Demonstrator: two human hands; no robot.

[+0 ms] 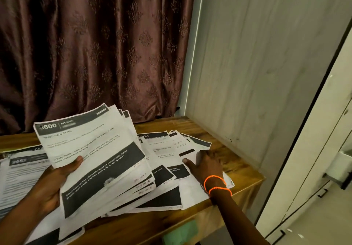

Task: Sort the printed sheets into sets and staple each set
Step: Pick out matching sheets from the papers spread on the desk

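Sorting is underway: the left hand [51, 184] clamps a fanned set of printed sheets [99, 161] (topmost headed "KITCHEN") while the right hand [206, 165], fingers spread flat, presses the spread sheets [165, 149] on the wooden table [236, 161], probably to draw out the next match.

**Readable print on the sheets**

The top sheet [91, 149] in the left hand [55, 184] reads "800", "KITCHEN" and "Wash baby bottle". At nine o'clock, a sheet on the surface [26, 164] shows "2652". The remaining print is too blurred.
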